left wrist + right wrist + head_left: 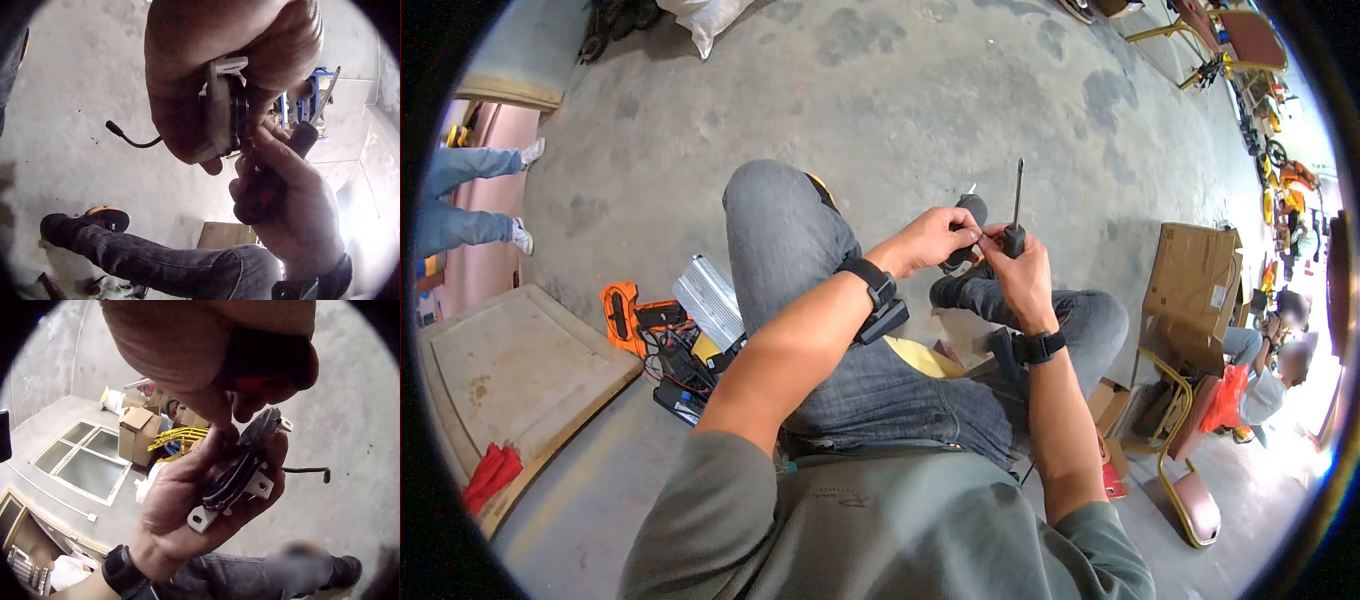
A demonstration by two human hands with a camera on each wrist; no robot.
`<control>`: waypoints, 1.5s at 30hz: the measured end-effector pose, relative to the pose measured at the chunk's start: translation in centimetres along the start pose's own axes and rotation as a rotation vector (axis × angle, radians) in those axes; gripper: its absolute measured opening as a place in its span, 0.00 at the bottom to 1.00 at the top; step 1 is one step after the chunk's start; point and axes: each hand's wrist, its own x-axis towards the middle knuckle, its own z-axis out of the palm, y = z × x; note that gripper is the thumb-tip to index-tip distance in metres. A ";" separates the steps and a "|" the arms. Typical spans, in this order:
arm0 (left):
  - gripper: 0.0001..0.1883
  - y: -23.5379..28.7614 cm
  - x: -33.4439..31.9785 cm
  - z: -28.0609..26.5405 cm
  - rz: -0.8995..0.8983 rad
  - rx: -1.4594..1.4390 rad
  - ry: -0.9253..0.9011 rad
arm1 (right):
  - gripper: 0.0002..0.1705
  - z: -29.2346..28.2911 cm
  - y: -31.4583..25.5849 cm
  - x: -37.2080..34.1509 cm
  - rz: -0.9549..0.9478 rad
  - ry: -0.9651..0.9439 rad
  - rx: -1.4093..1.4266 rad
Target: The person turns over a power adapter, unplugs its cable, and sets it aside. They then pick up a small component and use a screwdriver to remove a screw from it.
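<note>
In the head view my left hand (925,243) is raised in front of the knees, meeting my right hand (1025,280) at the fingertips. The left hand grips a round black device (240,467) with pale metal mounting tabs (261,485); a short black cable (134,143) with a plug end hangs from it. Against the right palm lies a screwdriver (1019,195), its shaft pointing up and away, its dark handle (275,359) held by curled fingers. Right thumb and forefinger pinch at the device's edge, where a thin brass-coloured piece (234,155) shows.
An orange tool (622,315), a silver finned box (708,300) and tangled wires lie left of my leg. A cardboard box (1190,285) and a chair (1185,440) stand right. A wooden panel (525,355) lies at left; another person's legs (475,200) are beyond.
</note>
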 end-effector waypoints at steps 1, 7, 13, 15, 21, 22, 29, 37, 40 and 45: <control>0.07 -0.1 0.1 -0.1 -0.009 0.020 0.026 | 0.10 0.1 0.1 0.2 0.004 0.002 0.000; 0.19 1.2 0.4 -1.2 0.209 -0.191 0.343 | 0.15 -1.7 2.1 3.4 0.112 0.073 -0.070; 0.21 3.8 -1.1 -3.2 0.224 -0.353 0.553 | 0.12 -0.9 9.3 8.4 0.385 0.068 0.164; 0.15 3.5 -1.2 -3.5 0.182 -0.392 0.547 | 0.11 0.1 12.0 9.1 0.440 0.038 0.178; 0.19 4.0 -1.9 -3.6 0.200 -0.537 0.589 | 0.10 2.0 16.1 10.3 0.642 0.041 0.187; 0.20 4.1 -2.0 -3.6 0.210 -0.602 0.598 | 0.10 2.0 16.6 10.7 0.647 0.034 0.190; 0.17 3.8 -2.1 -4.1 0.173 -0.650 0.606 | 0.10 2.0 18.4 13.7 0.751 0.012 0.155; 0.15 3.9 -2.4 -3.5 0.092 -0.672 0.566 | 0.11 2.6 19.5 15.5 0.759 0.010 0.154; 0.15 4.0 -2.4 -3.2 0.076 -0.666 0.558 | 0.11 2.9 19.7 16.0 0.756 -0.005 0.162; 0.16 4.5 -2.4 -2.9 0.052 -0.667 0.582 | 0.10 3.2 20.2 16.8 0.742 0.060 0.204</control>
